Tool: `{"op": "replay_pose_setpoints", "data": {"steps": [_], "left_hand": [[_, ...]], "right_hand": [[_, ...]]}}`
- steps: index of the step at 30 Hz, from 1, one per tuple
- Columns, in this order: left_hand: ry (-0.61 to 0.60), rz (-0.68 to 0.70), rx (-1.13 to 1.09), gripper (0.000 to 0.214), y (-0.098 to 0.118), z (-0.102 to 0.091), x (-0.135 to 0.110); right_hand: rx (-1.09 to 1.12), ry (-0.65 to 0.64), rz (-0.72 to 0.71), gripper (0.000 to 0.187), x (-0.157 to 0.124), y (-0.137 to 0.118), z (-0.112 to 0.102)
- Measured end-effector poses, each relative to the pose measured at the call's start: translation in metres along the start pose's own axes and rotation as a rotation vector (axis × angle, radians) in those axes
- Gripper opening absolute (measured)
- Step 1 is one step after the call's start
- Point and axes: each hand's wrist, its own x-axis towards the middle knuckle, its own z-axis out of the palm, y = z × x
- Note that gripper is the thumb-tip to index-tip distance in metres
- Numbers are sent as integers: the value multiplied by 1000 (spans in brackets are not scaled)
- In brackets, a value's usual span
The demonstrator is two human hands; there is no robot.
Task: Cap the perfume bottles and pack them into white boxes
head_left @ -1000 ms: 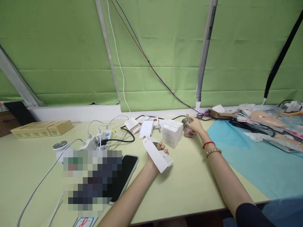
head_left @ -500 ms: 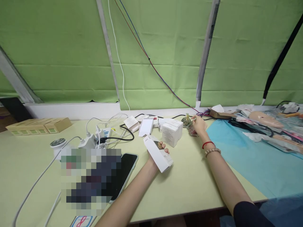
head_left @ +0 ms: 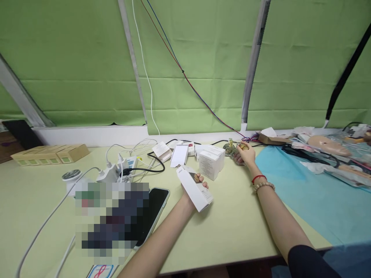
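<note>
My left hand (head_left: 188,199) is wrapped round a long white cardboard box (head_left: 193,191) with a dark picture on one side, held tilted above the table. At the back, my right hand (head_left: 248,155) has its fingers closed on a small shiny gold-coloured piece (head_left: 244,146); its exact kind is too small to make out. Just left of those fingers stands a clear greenish container (head_left: 230,149) with a gold-coloured top. A reddish see-through container (head_left: 239,159) sits below the hand, partly covered by it. White printed boxes (head_left: 209,165) stand between my two hands.
A phone (head_left: 153,210) lies left of my left forearm, beside a blurred-out patch. Behind it is a power strip (head_left: 131,162) with plugs and cables. Brown boxes (head_left: 72,153) line the far left. A blue sheet (head_left: 292,185) and cluttered packages (head_left: 327,144) occupy the right.
My right hand has turned and shifted slightly right, so the gold-coloured piece in its fingers now shows. The left hand keeps the white box in nearly the same spot.
</note>
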Motion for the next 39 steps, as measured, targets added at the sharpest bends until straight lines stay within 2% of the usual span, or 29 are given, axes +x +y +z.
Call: {"op": "replay_pose_setpoints", "data": {"steps": [3, 6, 11, 14, 22, 27, 33, 39], "left_hand": [[4, -8, 12, 11, 0, -1, 0], [-1, -16, 8, 10, -1, -1, 0], [-23, -23, -4, 13, -1, -3, 1], [-12, -31, -4, 13, 0, -3, 1], [24, -39, 6, 14, 0, 5, -4], [55, -30, 4, 13, -1, 9, -6], [-16, -50, -27, 15, -3, 3, -3], [53, -37, -41, 16, 0, 8, -5]], "right_hand": [[-49, -38, -35, 52, 1, -4, -5], [-250, -23, -184, 54, 0, -15, -11], [-522, -23, -475, 37, -7, -30, -8], [-639, -64, -581, 36, -11, -31, -2], [-800, -163, -617, 45, -16, -31, 16], [-799, -167, -645, 51, -21, -31, 17], [-780, -171, -633, 51, -18, -28, 20], [-818, -201, -589, 54, -16, -29, 18]]}}
